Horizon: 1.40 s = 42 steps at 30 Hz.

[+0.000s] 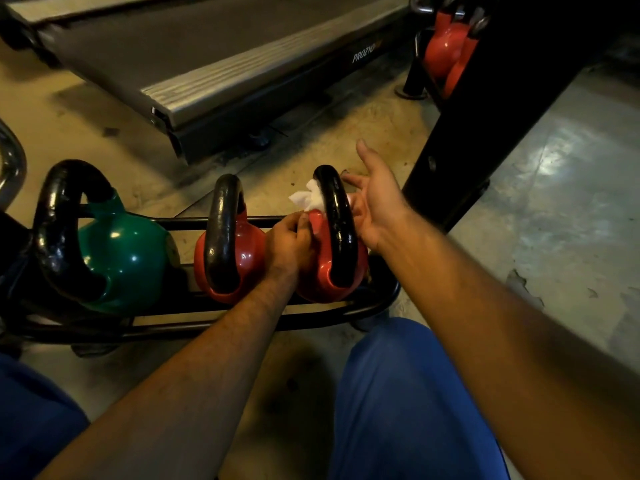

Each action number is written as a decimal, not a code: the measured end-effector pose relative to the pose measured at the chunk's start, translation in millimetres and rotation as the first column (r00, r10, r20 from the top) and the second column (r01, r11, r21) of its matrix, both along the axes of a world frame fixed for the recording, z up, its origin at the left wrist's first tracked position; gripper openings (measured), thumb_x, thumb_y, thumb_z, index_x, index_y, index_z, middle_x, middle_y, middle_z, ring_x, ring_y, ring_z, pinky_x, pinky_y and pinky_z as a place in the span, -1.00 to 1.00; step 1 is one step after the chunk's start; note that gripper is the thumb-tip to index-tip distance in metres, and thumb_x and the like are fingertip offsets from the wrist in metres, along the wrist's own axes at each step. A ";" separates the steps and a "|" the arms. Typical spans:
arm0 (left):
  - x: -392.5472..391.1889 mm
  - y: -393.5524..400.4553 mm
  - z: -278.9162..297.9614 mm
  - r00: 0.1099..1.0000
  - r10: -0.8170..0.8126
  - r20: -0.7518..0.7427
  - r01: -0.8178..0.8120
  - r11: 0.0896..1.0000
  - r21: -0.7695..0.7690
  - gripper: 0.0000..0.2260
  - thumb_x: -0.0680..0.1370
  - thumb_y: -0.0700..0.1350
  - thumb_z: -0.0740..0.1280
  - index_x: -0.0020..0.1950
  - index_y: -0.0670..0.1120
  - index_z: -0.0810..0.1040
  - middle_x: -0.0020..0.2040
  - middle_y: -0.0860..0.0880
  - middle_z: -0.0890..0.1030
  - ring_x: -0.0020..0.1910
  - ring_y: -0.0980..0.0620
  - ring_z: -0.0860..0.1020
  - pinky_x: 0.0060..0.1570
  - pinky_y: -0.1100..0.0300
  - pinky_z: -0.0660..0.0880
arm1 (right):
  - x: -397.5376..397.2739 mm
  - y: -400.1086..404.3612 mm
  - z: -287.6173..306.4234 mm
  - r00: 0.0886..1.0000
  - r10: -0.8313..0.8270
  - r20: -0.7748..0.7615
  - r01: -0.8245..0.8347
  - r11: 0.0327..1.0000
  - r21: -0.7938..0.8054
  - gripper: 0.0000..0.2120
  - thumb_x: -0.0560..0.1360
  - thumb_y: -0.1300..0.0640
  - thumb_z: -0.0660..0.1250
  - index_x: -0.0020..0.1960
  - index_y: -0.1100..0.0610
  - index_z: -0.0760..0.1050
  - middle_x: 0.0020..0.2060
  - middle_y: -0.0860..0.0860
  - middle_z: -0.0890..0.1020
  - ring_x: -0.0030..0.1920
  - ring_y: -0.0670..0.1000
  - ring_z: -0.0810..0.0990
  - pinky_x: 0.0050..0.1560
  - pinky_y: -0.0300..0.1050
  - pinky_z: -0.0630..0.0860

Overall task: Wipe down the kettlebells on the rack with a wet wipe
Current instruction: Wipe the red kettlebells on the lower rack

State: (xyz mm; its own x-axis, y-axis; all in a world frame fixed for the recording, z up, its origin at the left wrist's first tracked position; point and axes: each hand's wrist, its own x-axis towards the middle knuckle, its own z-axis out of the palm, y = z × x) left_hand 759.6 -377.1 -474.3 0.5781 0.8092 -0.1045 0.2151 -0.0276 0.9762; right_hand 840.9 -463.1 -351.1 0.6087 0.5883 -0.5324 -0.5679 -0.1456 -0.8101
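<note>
The wet wipe (pixel 309 198) is threaded through the handle of the right-hand red kettlebell (pixel 329 271) on the low rack (pixel 374 303). The left hand (pixel 291 244) pinches it; the right hand (pixel 374 202) waits spread, fingers released. Better to catch the free end and saw it around the whole handle.

— What is staying out of sight here?
— The right red kettlebell's handle (pixel 337 220) is hiding part of the wet wipe (pixel 309 199); the left edge is cutting off the rack (pixel 194 308).
</note>
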 end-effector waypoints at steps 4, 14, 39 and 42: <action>-2.9 1.4 -4.7 0.998 -0.056 0.014 0.056 0.998 -0.017 -0.77 0.48 0.08 0.29 -0.08 -0.03 0.62 -0.14 -0.07 0.68 -0.07 -0.04 0.65 0.03 0.03 0.59 | -15.5 -31.2 -9.0 0.998 0.063 0.024 -0.064 0.997 0.044 -0.30 0.60 -0.31 0.13 0.57 0.11 0.16 0.07 0.25 0.70 -0.25 0.06 0.71 -0.26 -0.07 0.65; -5.2 -2.3 1.3 0.999 -0.036 0.036 0.036 0.999 -0.019 -0.85 0.57 -0.16 0.27 -0.03 -0.05 0.64 -0.16 0.05 0.63 -0.16 0.04 0.59 -0.05 0.09 0.53 | -36.6 -47.8 3.9 0.978 0.155 0.137 -0.168 0.982 0.089 -0.43 0.61 -0.27 0.13 0.46 0.06 0.39 0.15 0.16 0.68 0.16 0.13 0.69 0.25 0.11 0.56; -5.5 -7.4 7.6 0.996 -0.008 0.085 0.012 0.999 -0.044 -0.66 0.64 -0.06 0.18 -0.25 0.09 0.66 -0.27 0.05 0.68 -0.13 -0.13 0.66 0.06 -0.15 0.60 | -53.9 -93.0 -36.6 0.868 0.266 0.418 -0.304 0.952 0.025 0.17 0.23 -0.61 0.31 0.62 0.01 0.09 0.36 -0.06 0.56 0.38 -0.04 0.53 0.42 0.06 0.41; -4.3 -3.5 0.9 0.995 -0.016 0.102 0.025 0.996 -0.088 -0.65 0.62 -0.12 0.22 -0.24 0.18 0.69 -0.29 0.09 0.68 -0.14 -0.07 0.62 0.05 -0.13 0.59 | -46.5 -82.8 -17.4 0.961 0.230 0.154 -0.257 0.948 0.190 0.05 0.34 -0.56 0.17 0.64 -0.01 0.03 0.46 0.17 0.45 0.39 0.13 0.51 0.50 0.28 0.24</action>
State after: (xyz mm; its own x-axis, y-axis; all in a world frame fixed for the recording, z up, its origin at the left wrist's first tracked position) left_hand 755.4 -380.6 -473.3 0.6059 0.7870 -0.1158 0.1157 0.0568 0.9917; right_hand 794.4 -546.0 -368.4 0.4884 0.8156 -0.3102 -0.4251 -0.0880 -0.9008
